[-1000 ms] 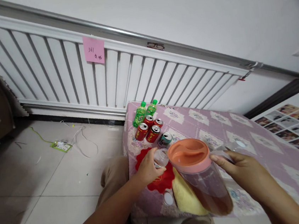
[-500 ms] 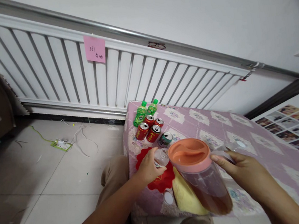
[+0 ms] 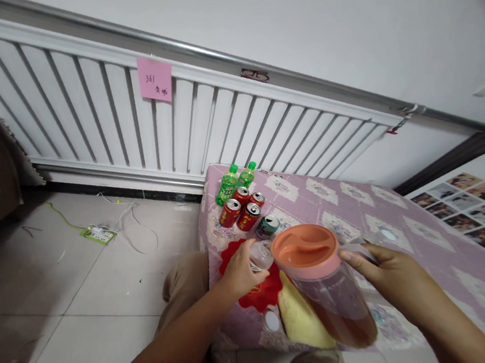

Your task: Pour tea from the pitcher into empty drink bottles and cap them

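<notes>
A clear pitcher (image 3: 332, 293) with an orange lid (image 3: 305, 247) hangs tilted over the table edge, brown liquid gathered in its lower part. My right hand (image 3: 390, 267) is closed around its handle. My left hand (image 3: 238, 268) grips a small clear cup (image 3: 260, 254) close beside the lid. Under that cup lies a red scalloped mat (image 3: 265, 292). A yellow cloth (image 3: 302, 314) is partly hidden behind the pitcher. Near the front edge is a small clear cup-like piece with a white round face (image 3: 271, 321).
Several red cans (image 3: 248, 215), a green can (image 3: 268, 225) and two green bottles (image 3: 227, 186) stand behind my left hand on the flowered tablecloth (image 3: 352, 193). A white radiator (image 3: 201, 116) runs along the wall. A power strip (image 3: 98, 234) with cables lies on the floor. A photo board (image 3: 465, 198) is at right.
Almost nothing differs. Both hands keep their hold, and the pitcher stays tilted beside the cup; the view has shifted very slightly.
</notes>
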`<state>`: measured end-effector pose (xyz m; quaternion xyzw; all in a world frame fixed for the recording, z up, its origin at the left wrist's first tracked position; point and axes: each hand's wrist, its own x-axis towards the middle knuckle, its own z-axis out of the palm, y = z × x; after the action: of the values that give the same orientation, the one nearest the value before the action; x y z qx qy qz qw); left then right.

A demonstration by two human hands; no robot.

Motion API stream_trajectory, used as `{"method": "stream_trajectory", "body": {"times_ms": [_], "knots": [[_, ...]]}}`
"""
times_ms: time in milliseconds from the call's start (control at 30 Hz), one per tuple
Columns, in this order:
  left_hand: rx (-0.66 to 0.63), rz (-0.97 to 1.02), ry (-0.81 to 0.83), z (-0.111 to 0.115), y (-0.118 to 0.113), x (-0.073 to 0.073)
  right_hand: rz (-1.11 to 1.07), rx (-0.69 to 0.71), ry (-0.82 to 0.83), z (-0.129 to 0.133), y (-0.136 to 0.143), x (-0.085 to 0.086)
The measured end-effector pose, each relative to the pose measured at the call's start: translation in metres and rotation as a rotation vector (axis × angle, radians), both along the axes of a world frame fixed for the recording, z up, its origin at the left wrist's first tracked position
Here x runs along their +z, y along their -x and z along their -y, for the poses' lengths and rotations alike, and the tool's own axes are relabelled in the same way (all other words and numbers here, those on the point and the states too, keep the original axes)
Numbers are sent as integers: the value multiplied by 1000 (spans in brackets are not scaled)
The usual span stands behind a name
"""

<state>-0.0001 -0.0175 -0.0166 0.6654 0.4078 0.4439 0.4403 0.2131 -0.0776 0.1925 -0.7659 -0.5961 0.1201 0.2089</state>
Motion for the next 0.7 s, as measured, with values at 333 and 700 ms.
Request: {"method": "stream_trajectory", "body": {"times_ms": [333, 700], "knots": [[3, -7, -2, 1, 1, 1, 20, 11, -30, 1, 0, 1], [3, -13, 9, 1, 1, 2, 30, 5, 19, 1, -5, -1]]}}
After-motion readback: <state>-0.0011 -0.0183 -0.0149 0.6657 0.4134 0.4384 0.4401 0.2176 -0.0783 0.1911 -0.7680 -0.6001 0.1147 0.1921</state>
